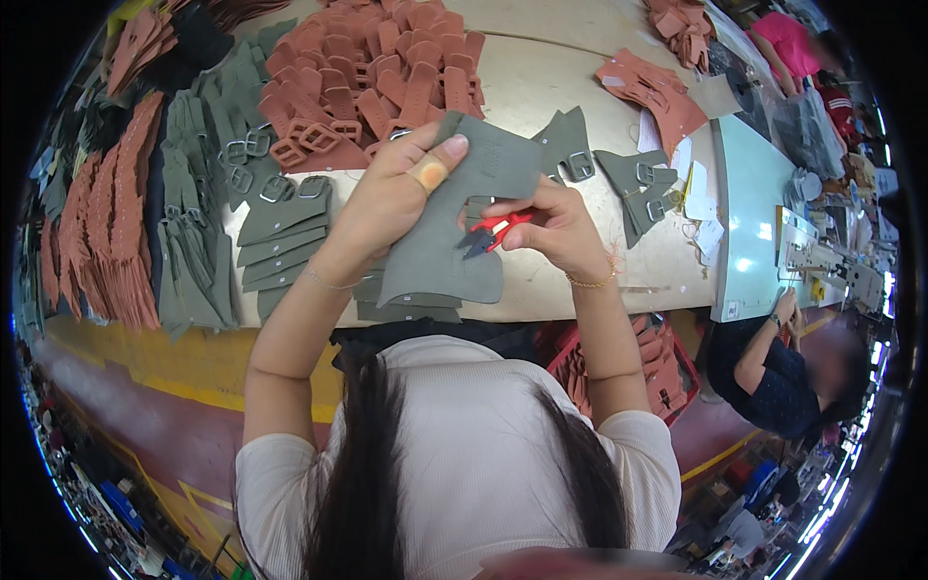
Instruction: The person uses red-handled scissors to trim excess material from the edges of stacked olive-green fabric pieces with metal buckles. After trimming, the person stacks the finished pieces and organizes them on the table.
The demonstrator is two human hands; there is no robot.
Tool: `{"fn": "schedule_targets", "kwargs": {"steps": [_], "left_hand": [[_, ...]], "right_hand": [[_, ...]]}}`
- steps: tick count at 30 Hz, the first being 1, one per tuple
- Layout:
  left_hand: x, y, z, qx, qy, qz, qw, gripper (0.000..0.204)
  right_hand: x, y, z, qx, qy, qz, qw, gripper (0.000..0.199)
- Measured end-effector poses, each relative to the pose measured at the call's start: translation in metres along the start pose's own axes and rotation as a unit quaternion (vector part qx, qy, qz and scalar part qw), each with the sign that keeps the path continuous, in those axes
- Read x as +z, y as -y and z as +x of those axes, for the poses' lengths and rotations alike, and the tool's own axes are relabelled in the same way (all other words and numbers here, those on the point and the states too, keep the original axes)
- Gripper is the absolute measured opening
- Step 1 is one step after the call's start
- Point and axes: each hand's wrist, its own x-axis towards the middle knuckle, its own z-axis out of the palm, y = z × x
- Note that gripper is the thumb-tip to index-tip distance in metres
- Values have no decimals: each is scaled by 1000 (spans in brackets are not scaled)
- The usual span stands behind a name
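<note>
My left hand [401,193] grips a grey-green cut piece [445,266], probably leather, by its upper left edge and holds it up over the table. A pair of red-handled thread snips [498,230] sits in my right hand [556,227], its dark blades pointing left across the face of the piece. Whether the blades touch a thread is too small to tell. Below and left of the left hand lies a stack of grey-green pieces [280,237]. Beyond the right hand rest buckled grey-green pieces [633,193].
A large heap of terracotta straps with buckles [372,68] covers the back of the table [541,87]. Long terracotta stacks [106,222] lie at left. Below the table edge stands a red crate [681,362] of terracotta pieces. A co-worker [773,367] sits at a sewing machine [822,256] on the right.
</note>
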Motion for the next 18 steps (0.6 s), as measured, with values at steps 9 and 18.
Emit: {"fn": "schedule_targets", "kwargs": {"steps": [9, 18], "left_hand": [[-79, -14, -33, 21, -99, 132, 986, 30], [-176, 51, -65, 165, -281, 735, 595, 40]], "right_hand": [[-20, -25, -15, 2, -86, 43, 995, 23], [-27, -47, -28, 27, -142, 125, 982, 34]]}}
